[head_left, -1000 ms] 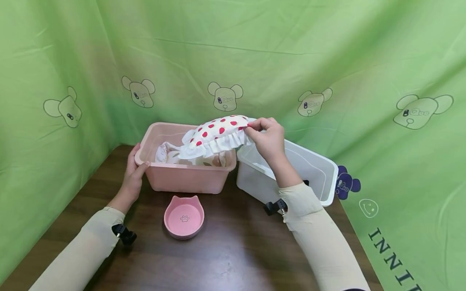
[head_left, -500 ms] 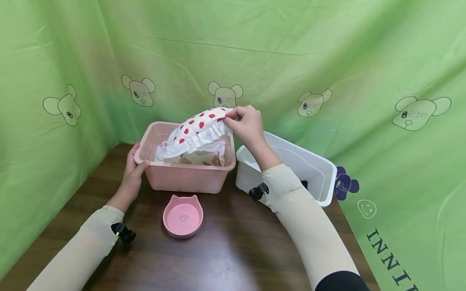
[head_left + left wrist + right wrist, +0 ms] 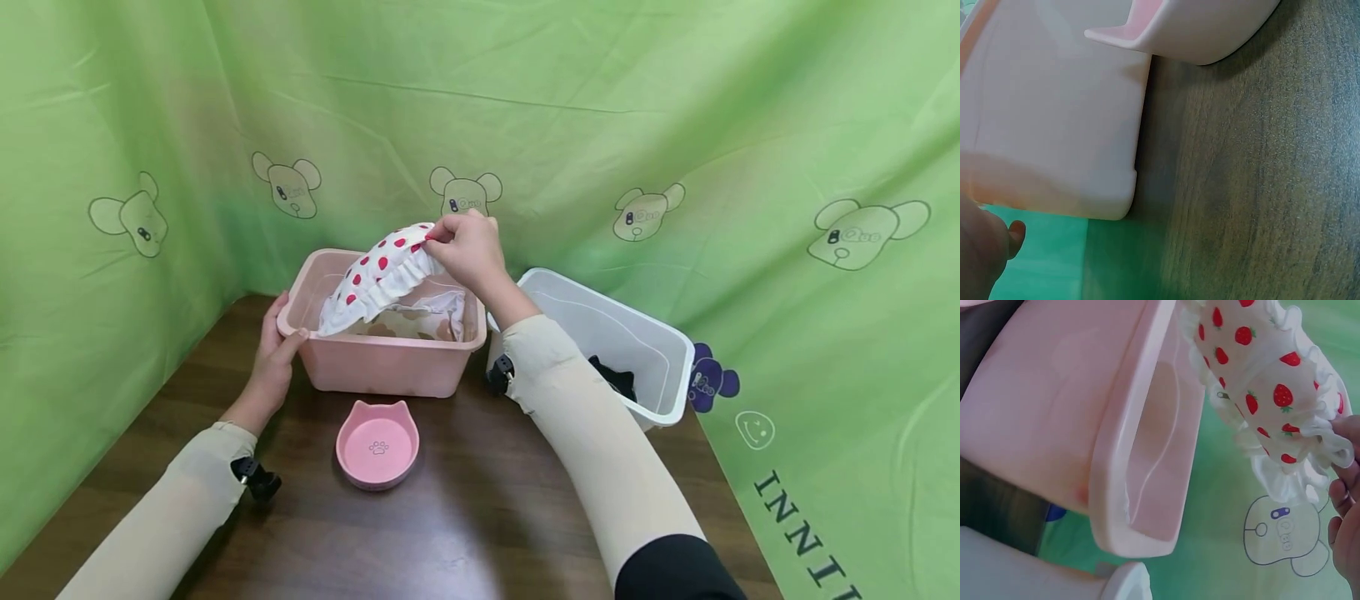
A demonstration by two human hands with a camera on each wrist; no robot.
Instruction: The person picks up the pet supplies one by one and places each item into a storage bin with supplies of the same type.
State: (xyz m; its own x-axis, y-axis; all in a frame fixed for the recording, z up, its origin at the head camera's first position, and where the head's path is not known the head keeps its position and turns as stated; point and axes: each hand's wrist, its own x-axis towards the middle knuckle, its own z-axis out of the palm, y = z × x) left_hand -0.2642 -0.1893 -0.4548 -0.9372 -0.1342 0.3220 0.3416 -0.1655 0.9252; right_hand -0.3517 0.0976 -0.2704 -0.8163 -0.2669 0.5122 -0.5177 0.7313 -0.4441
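Observation:
My right hand (image 3: 471, 250) pinches one edge of a white strawberry-print cushion (image 3: 382, 265) with a frilled border. The cushion slants over the pink bin (image 3: 386, 371), its lower end down at the bin's left front rim. In the right wrist view, the strawberry-print cushion (image 3: 1260, 381) shows a small zip pull on its side, and fingertips (image 3: 1339, 495) curl at its edge. My left hand (image 3: 272, 362) grips the pink bin's left front corner, thumb in front and fingers along the side. Inside the bin lies a brown-patched cream cloth piece (image 3: 405, 325) with white edging.
A white bin (image 3: 607, 321) stands to the right, a black object (image 3: 617, 379) inside it. In front of the pink bin sits a pink cat-eared bowl (image 3: 378, 450) with a paw print. A green curtain (image 3: 570, 100) hangs behind the wooden table (image 3: 420, 542).
My right hand has moved left with the strawberry-print cushion, from near the white bin to over the pink bin, tilting it more steeply. My left hand stays on the pink bin's rim.

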